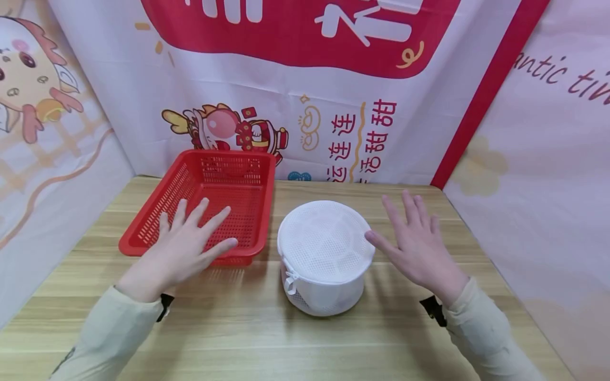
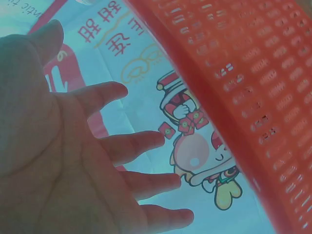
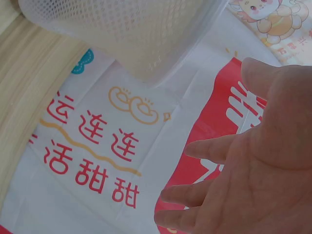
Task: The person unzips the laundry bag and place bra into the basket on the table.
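Observation:
A round white mesh laundry bag [image 1: 326,241] with a zipper around its lid stands on the table, its zipper pull [image 1: 290,283] facing the front left. To its left lies a red plastic basket [image 1: 269,211] with slotted walls. My left hand [image 1: 183,248] hovers over the basket's near side, fingers spread and holding nothing; in the left wrist view the basket [image 2: 243,97] fills the right side. My right hand [image 1: 419,248] is held with fingers extended just right of the mesh bag, thumb close to its lid. In the right wrist view the bag [image 3: 131,34] shows at the top.
The wooden table [image 1: 238,338] ends at a printed cloth backdrop [image 1: 405,116] behind the basket and bag. More printed cloth hangs along the left side [image 1: 52,174] and the right side [image 1: 538,185].

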`<state>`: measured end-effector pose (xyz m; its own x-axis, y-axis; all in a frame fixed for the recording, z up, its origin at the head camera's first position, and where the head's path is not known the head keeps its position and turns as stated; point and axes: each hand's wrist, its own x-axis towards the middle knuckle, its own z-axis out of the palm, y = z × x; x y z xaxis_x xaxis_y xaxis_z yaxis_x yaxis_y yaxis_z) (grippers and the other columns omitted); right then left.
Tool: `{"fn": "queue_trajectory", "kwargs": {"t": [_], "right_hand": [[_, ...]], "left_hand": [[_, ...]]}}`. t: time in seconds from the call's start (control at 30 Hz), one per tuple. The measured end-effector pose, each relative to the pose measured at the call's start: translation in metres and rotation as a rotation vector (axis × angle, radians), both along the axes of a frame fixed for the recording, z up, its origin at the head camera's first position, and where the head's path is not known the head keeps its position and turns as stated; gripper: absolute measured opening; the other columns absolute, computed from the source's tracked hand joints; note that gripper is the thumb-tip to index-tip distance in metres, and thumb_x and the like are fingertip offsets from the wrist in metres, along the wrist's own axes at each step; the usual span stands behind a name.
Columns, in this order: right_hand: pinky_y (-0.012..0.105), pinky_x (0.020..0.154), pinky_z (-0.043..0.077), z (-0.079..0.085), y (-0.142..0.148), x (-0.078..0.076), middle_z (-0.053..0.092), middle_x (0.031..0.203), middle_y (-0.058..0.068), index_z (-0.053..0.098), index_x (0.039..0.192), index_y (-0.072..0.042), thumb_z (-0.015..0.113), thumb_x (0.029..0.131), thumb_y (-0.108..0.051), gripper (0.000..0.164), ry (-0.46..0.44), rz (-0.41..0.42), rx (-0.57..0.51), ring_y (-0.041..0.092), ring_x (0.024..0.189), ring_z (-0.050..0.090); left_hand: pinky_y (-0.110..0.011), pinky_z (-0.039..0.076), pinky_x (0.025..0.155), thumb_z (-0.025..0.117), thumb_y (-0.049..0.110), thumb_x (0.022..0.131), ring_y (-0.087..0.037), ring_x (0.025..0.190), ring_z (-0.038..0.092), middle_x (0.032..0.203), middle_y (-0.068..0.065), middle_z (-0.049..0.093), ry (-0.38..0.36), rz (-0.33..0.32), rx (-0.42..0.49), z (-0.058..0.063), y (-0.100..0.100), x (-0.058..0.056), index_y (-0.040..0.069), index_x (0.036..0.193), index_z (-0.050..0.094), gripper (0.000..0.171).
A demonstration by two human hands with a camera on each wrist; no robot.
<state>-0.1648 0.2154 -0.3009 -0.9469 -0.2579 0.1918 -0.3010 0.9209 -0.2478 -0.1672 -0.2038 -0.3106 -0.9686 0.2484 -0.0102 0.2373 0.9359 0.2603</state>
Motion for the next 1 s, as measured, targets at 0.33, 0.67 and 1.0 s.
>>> {"fn": "queue_trajectory", "kwargs": {"t": [0.33,0.67,1.0], "right_hand": [[0.069,0.108,0.011,-0.004,-0.004,0.003,0.005,0.159,0.026,0.021,0.156,-0.008,0.044,0.097,-0.062,0.083,0.048,0.032,-0.038,0.05,0.142,0.007],[0.068,0.106,0.022,-0.007,-0.01,0.009,0.011,0.159,0.023,0.024,0.154,-0.004,0.047,0.096,-0.06,0.083,0.069,0.051,-0.104,0.045,0.142,0.016],[0.064,0.107,0.025,-0.01,-0.026,0.017,0.021,0.156,0.022,0.032,0.15,-0.003,0.053,0.096,-0.055,0.078,0.145,0.112,-0.152,0.043,0.14,0.022]], "left_hand": [[-0.073,0.007,0.105,0.057,0.061,0.09,-0.051,0.141,0.011,0.157,-0.022,0.021,0.07,-0.061,0.034,-0.006,0.015,0.005,0.018,0.156,0.03,0.084],[-0.063,0.025,0.107,0.062,0.054,0.091,-0.042,0.14,0.024,0.154,-0.016,0.032,0.205,-0.196,0.046,-0.011,0.033,0.008,0.015,0.152,0.038,0.077],[-0.053,0.034,0.107,0.07,0.04,0.09,-0.036,0.136,0.037,0.146,-0.016,0.044,0.351,-0.354,0.087,-0.016,0.047,0.012,0.007,0.144,0.048,0.067]]}}
